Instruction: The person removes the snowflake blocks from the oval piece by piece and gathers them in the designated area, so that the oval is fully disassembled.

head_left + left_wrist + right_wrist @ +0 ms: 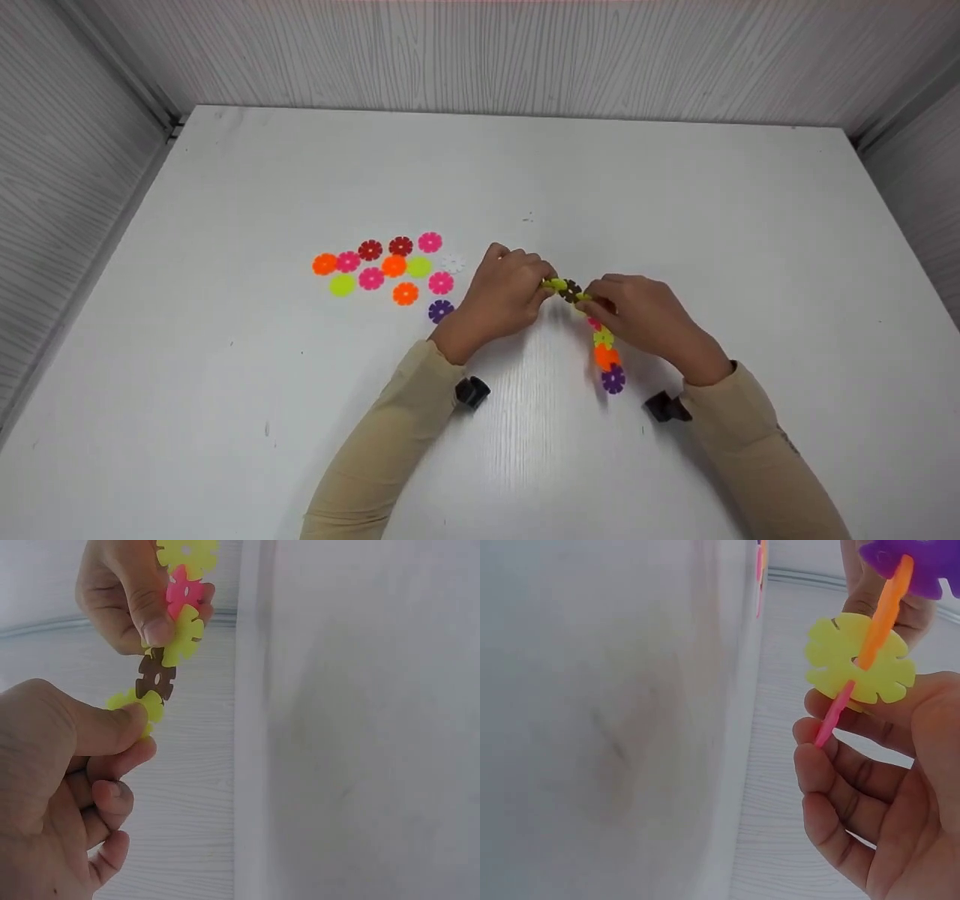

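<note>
A chain of notched plastic flower discs hangs between the hands. Thumb and fingers of my left hand (504, 294) pinch the yellow disc (154, 706) at one end. Beside it is a brown disc (157, 677), touching yellow discs on both sides. On the brown one's other side, my right hand (643, 313) pinches a second yellow disc (184, 637). From there the chain trails toward the wearer through a pink disc (184, 592), another yellow disc (855, 649), an orange disc (606, 358) and a purple disc (613, 379). Fingers partly cover the pinched discs.
Left of the left hand, loose discs lie spread on the white table (262, 420): several pink and orange, red discs (400, 246), yellow discs (343, 285), a white disc (453, 263) and a purple disc (441, 311) near the left wrist. Pale panels (480, 56) stand behind and beside the table.
</note>
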### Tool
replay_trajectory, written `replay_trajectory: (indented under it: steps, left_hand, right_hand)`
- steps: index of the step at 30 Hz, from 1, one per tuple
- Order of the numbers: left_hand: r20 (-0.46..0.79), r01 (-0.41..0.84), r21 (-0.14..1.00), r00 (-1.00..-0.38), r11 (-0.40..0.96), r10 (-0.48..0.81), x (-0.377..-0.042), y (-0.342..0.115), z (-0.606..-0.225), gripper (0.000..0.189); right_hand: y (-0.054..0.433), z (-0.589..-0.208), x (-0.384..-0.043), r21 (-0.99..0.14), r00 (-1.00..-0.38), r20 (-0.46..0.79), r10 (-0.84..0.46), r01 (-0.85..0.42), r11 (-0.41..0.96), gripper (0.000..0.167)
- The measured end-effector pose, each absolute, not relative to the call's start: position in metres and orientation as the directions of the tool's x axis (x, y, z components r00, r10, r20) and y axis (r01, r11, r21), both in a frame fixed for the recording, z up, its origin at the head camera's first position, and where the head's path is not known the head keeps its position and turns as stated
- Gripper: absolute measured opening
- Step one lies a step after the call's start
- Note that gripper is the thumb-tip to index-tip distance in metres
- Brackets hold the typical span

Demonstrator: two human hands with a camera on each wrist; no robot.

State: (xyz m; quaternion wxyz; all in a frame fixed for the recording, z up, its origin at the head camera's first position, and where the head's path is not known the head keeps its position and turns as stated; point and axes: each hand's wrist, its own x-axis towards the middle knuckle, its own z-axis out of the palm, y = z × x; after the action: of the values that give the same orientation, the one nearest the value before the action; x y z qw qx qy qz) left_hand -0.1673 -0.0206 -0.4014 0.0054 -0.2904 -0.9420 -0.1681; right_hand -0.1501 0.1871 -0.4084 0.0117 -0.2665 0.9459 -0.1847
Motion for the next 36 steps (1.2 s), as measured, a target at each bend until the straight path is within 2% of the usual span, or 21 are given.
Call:
replay_trajectory:
  steps: [8,11,19,23,29,36]
  left_hand:
    - [0.154,0.560,0.294,-0.828,0.775,0.540,-0.167,-0.024,-0.402,0.021]
    - [0.142,0.536,0.320,-0.843,0.781,0.519,-0.169,-0.027,-0.403,0.020]
    - [-0.011,0.348,0.552,-0.905,0.758,0.425,-0.179,-0.049,-0.392,0.024]
    - [-0.039,0.282,0.601,-0.925,0.748,0.379,-0.184,-0.064,-0.388,0.026]
    - [-0.138,0.181,0.694,-0.916,0.697,0.376,-0.190,-0.093,-0.380,0.027]
    - [-0.277,0.040,0.706,-0.904,0.707,0.327,-0.194,-0.135,-0.371,0.029]
  right_hand:
    - [0.189,-0.410,-0.150,-0.306,-0.852,0.117,-0.510,-0.519,0.798,0.012]
    - [0.192,-0.409,-0.151,-0.284,-0.855,0.129,-0.502,-0.516,0.808,0.012]
    - [0.194,-0.407,-0.153,-0.311,-0.865,0.083,-0.494,-0.494,0.812,0.012]
    - [0.196,-0.407,-0.152,-0.309,-0.862,0.082,-0.500,-0.499,0.810,0.012]
    - [0.197,-0.409,-0.152,-0.301,-0.862,0.063,-0.504,-0.497,0.813,0.013]
    - [0.198,-0.409,-0.153,-0.303,-0.860,0.049,-0.508,-0.497,0.813,0.013]
